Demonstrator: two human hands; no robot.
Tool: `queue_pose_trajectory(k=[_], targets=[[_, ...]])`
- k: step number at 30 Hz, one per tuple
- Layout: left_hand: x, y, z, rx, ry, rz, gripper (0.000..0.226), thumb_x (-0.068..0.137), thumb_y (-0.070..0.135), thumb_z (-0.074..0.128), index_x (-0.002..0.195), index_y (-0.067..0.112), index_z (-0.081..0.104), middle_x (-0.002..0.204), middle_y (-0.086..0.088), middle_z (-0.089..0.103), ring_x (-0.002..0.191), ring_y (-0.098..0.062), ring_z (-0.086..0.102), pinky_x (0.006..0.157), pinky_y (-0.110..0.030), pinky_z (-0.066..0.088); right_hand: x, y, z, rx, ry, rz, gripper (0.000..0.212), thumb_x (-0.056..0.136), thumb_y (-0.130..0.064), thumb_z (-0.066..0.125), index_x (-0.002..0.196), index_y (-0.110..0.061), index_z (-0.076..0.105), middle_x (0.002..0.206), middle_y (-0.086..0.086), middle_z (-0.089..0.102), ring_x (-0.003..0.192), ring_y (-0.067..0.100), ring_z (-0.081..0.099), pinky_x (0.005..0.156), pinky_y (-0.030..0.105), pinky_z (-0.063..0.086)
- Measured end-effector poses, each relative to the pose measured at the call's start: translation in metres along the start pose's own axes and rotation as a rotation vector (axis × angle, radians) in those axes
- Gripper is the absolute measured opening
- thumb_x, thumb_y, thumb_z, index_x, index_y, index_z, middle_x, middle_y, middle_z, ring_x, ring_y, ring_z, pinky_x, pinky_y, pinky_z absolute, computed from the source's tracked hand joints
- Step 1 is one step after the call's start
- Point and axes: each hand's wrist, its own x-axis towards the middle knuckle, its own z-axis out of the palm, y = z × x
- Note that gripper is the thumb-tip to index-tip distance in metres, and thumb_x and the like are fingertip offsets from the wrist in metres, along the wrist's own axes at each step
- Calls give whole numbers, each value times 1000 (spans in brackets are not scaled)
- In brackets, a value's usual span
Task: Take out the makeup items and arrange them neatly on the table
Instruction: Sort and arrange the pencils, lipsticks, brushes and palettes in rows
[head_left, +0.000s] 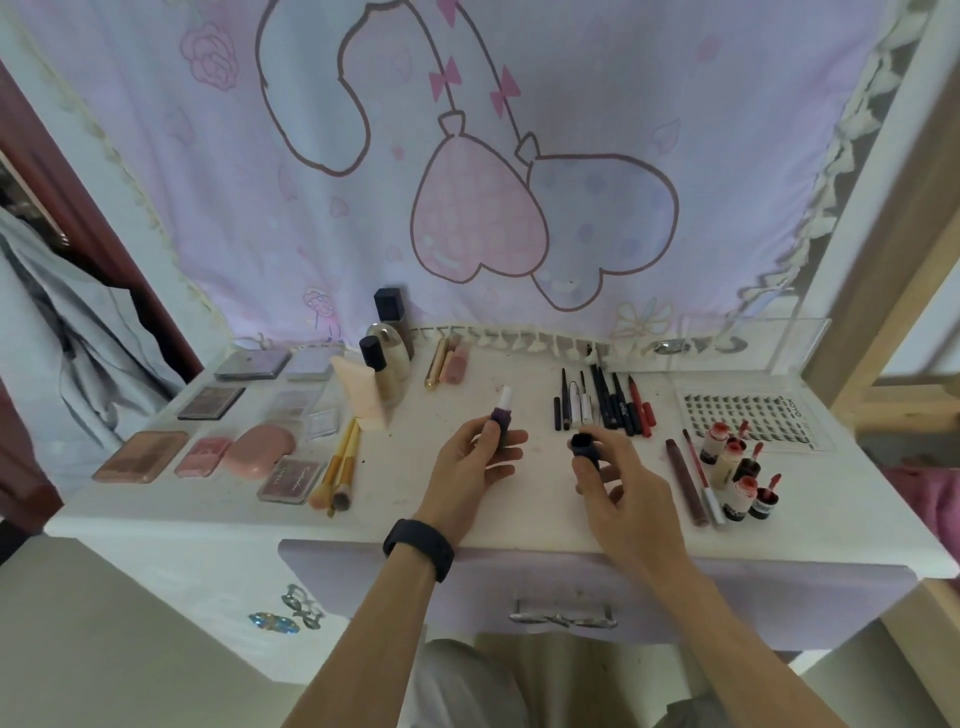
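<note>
above the middle of the white table, the left hand holds a purple tube upright, white tip up, its fingers curled round the base. just beside it but apart, the right hand pinches a dark cap between thumb and fingertips. pencils lie in a row behind the right hand; palettes and brushes lie at the left.
</note>
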Motion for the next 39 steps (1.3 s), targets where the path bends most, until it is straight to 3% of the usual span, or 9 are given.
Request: queue_pose_trajectory(k=[3, 7, 11, 19, 23, 27, 31, 34, 39], targets=[[-3, 11, 5, 82, -26, -45, 25, 104, 34, 45, 119, 18, 56, 106, 7, 76, 94, -13, 72, 73, -25, 56, -2, -8, -5, 71, -28, 41, 27, 100, -29, 59, 125, -34, 50, 109, -21, 70, 83, 4, 70, 68, 32, 59], [-8, 26, 17, 180, -34, 8, 26, 104, 37, 45, 122, 18, 49, 107, 13, 75, 97, -9, 72, 78, -29, 55, -17, -26, -30, 351, -52, 133, 16, 93, -40, 64, 102, -47, 52, 103, -16, 77, 79, 14, 75, 64, 25, 57], [-16, 41, 41, 294, -88, 121, 17, 104, 32, 48, 117, 22, 51, 108, 14, 74, 100, -6, 69, 81, -27, 56, -33, -28, -72, 547, -84, 194, 27, 85, -39, 68, 107, -26, 59, 103, 0, 78, 83, 27, 76, 62, 28, 59], [-13, 70, 132, 523, -201, 326, 9, 98, 33, 59, 108, 33, 59, 101, 15, 66, 87, 11, 59, 71, -5, 45, -39, -2, -170, 328, 157, 189, 23, 77, -44, 73, 98, -37, 71, 91, -6, 76, 75, 12, 72, 61, 22, 54], [2, 79, 183, 652, -279, 341, 16, 92, 34, 65, 104, 25, 60, 95, 13, 68, 72, 5, 59, 60, -11, 42, -32, 31, -207, 233, 207, 228, 16, 89, -33, 75, 100, -42, 69, 95, -15, 75, 80, 6, 71, 72, 30, 50], [19, 77, 219, 735, -334, 284, 18, 84, 28, 72, 95, 23, 58, 85, 17, 62, 53, 11, 55, 43, -8, 39, -22, 58, -222, 88, 212, 268, 23, 88, -34, 75, 99, -52, 64, 95, -25, 72, 83, 0, 68, 75, 26, 48], [32, 75, 242, 1022, -395, 306, 19, 80, 32, 73, 92, 20, 63, 115, 4, 67, 73, -6, 64, 70, -30, 56, -12, 80, -221, -40, 184, 302, 22, 85, -42, 74, 99, -51, 59, 98, -32, 69, 86, -5, 64, 75, 27, 51], [40, 73, 257, 1356, -440, 358, 24, 80, 39, 70, 91, 17, 67, 92, -1, 71, 78, -19, 66, 76, -42, 58, -1, 91, -217, -81, 172, 265, 18, 85, -38, 76, 97, -43, 65, 94, -29, 70, 82, -4, 65, 73, 24, 51], [48, 63, 270, 1633, -502, 392, 30, 78, 48, 71, 81, 18, 66, 72, 0, 66, 68, -21, 63, 62, -29, 48, 5, 97, -210, -128, 122, 315, 21, 89, -38, 73, 107, -45, 64, 98, -22, 68, 82, -6, 60, 70, 23, 49]])
